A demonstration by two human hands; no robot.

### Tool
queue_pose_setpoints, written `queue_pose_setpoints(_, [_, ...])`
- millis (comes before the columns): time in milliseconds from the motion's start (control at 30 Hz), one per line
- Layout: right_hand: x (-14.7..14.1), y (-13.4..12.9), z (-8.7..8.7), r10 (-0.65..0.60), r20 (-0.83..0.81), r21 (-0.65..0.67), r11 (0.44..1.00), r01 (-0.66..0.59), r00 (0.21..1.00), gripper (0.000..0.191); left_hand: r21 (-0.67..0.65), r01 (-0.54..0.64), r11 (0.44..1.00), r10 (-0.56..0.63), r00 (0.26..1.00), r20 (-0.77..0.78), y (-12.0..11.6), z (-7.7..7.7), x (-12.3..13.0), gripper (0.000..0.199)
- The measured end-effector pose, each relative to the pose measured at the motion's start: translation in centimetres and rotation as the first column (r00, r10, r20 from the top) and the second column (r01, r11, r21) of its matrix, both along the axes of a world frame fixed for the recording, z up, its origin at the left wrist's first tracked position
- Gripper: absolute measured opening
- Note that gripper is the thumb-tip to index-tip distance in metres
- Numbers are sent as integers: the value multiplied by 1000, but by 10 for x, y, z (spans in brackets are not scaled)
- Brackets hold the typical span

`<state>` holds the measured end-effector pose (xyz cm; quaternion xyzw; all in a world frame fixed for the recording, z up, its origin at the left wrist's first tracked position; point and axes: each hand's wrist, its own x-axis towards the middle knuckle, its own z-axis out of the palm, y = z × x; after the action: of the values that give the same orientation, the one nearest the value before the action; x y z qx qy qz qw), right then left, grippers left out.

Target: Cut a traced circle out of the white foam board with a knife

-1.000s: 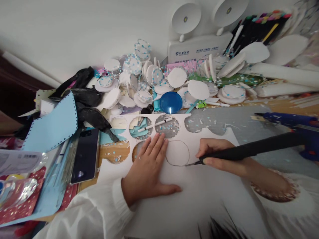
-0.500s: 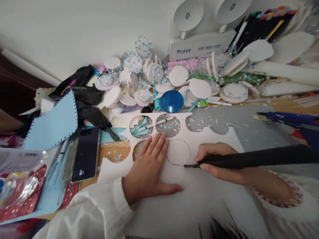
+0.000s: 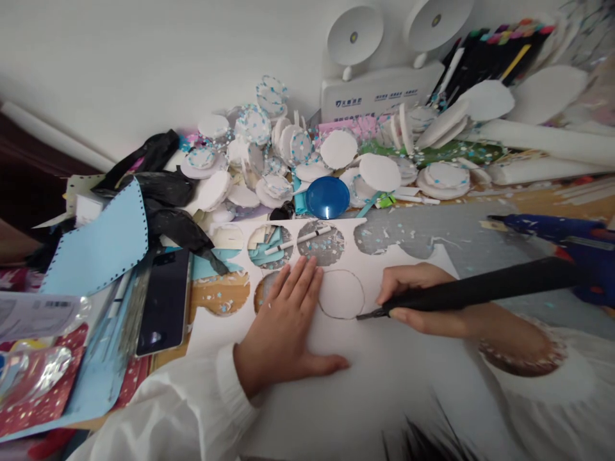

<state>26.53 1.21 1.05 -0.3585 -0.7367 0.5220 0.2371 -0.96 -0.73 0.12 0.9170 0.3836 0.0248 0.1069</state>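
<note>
A white foam sheet (image 3: 375,384) lies before me, with several round holes cut along its far part. My left hand (image 3: 288,326) presses flat on it, fingers spread, partly over one of the holes. Just right of those fingers is a dark-outlined circle (image 3: 341,294), still seated in the sheet. In my right hand (image 3: 451,323) is a black-handled craft knife (image 3: 494,286), held in a closed grip. Its thin dark tip touches the circle's lower right edge. Through a hole, a white pen (image 3: 298,239) can be seen.
White foam discs (image 3: 341,149) and blue-dotted rings crowd the back, beside a blue round lid (image 3: 327,197). A blue glue gun (image 3: 552,230) lies at right. Leftward are a phone (image 3: 164,301), black plastic (image 3: 177,224) and a light blue sheet (image 3: 98,237).
The knife's handle has tilted up slightly at its far end, and its tip stays near the circle's lower right edge. My left hand keeps its place. The whole view has shifted a little.
</note>
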Motion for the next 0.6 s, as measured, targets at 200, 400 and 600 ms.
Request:
queue_pose_setpoints(200, [1,1,5,-101,-22,4,995,102,995,12,10,-2,1000,2,1000,16,-1,-2,-1,120])
queue_pose_setpoints(400, [-20,-22,7,-183,75,426,895,134,980,17,36,-27,999,25,997,69,-2,-5,-1,123])
queue_pose_setpoints(600, [-41,-37,-4,-118,167,764,643,-53,979,15,42,-69,997,66,996,67,-2,-5,0,114])
